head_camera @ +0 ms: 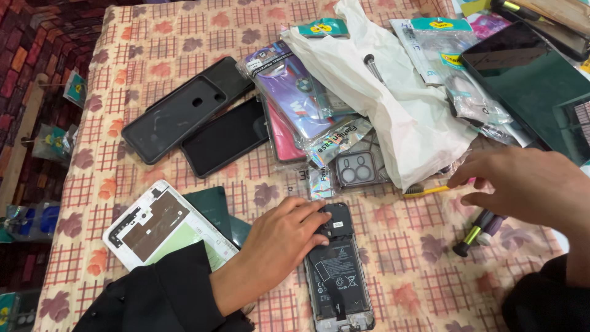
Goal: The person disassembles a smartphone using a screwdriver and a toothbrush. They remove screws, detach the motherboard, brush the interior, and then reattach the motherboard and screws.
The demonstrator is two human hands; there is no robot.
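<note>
While the head camera looks down on a counter [153, 49] covered with a peach checked cloth printed with flowers, the left hand [286, 237] lies palm down with its fingers loosely spread, the fingertips [321, 216] pressing on the upper end of an opened phone [338, 270] whose back is off, so that its dark battery and inner plates show; this phone lies flat near the bottom edge of the view, just right of the left wrist, its top end under the fingers; the right hand [522, 184] hovers well to the right with fingers extended and slightly apart, gripping nothing, its fingertips close to a yellow-handled brush [424, 191] that pokes out from under a white plastic bag [393, 104]; just below that hand lies a small screwdriver [476, 233] with a purple and green grip; to the left of the opened phone sits a white phone back frame [153, 224] with a brown patch, partly overlapping a dark green cover [215, 206]; farther up the cloth lie a dark grey phone case [184, 110] and, just beside it, a black phone [224, 138] face up; packaged phone covers [295, 92] in clear wrappers are heaped beside the bag, one clear case with a camera cutout [357, 167] lying at the heap's lower edge; a dark tablet [534, 86] rests at the upper right; black sleeves cover both forearms.
</note>
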